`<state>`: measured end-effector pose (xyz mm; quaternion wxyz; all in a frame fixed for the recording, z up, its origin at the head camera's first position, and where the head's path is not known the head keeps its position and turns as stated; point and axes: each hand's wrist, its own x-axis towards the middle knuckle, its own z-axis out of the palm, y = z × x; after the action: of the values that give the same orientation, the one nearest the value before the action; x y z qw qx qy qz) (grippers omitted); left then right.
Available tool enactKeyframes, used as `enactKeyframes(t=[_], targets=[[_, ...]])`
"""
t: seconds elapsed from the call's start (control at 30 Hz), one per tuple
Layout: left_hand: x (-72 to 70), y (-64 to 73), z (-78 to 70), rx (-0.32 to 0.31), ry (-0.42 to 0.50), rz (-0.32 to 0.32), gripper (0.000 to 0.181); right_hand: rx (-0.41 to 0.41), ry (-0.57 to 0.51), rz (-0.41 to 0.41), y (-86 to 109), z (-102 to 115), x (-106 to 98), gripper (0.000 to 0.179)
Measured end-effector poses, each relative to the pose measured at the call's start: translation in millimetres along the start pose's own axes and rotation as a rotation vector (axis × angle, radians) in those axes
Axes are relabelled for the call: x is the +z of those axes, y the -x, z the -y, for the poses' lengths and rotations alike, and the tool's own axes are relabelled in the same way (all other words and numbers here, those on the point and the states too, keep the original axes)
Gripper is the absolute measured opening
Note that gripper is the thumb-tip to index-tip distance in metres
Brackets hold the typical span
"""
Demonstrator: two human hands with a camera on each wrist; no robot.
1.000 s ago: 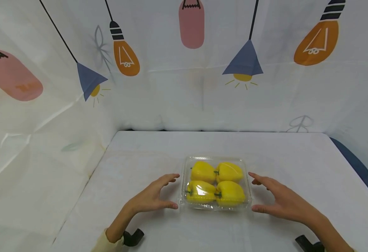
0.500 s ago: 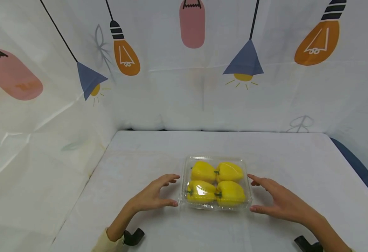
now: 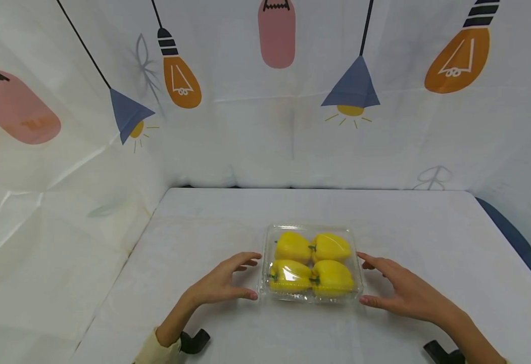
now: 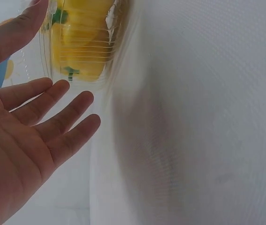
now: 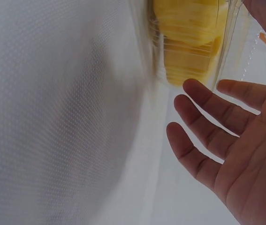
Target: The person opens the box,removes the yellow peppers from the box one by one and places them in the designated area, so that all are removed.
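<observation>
A clear plastic clamshell box lies flat on the table, with several yellow bell peppers inside. Beside its left edge is my left hand, fingers extended and thumb apart from them. My right hand is spread in the same way at the right edge, its fingertips very close to the plastic. Whether they touch it I cannot tell. In the left wrist view the left hand has nothing in its palm, and green stems show on the peppers. The right wrist view shows the right hand's bare palm.
The box stands in the front half of a white table. A white curtain printed with lamps and bulbs hangs behind and to the left. Dark wrist mounts sit below both wrists. Something dark blue borders the table's right edge.
My right hand has come slightly left, nearer the box. The left hand has shifted only a hair to the right. The box and peppers stay where they were.
</observation>
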<state>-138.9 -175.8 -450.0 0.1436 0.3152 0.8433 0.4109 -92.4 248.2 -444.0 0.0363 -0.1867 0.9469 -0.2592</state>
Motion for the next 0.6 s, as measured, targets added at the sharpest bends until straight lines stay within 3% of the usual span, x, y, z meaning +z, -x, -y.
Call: enactKeyframes(t=[0.4, 0.6], targets=[[-0.4, -2.7, -14.4, -0.051, 0.151, 0.014, 0.087, 0.007, -0.034, 0.022, -2.6, 1.7, 0.0, 0.084], [3.5, -5.5, -1.5, -0.054, 0.179, 0.018, 0.088, 0.021, -0.055, 0.037, -2.1, 1.3, -0.6, 0.084]])
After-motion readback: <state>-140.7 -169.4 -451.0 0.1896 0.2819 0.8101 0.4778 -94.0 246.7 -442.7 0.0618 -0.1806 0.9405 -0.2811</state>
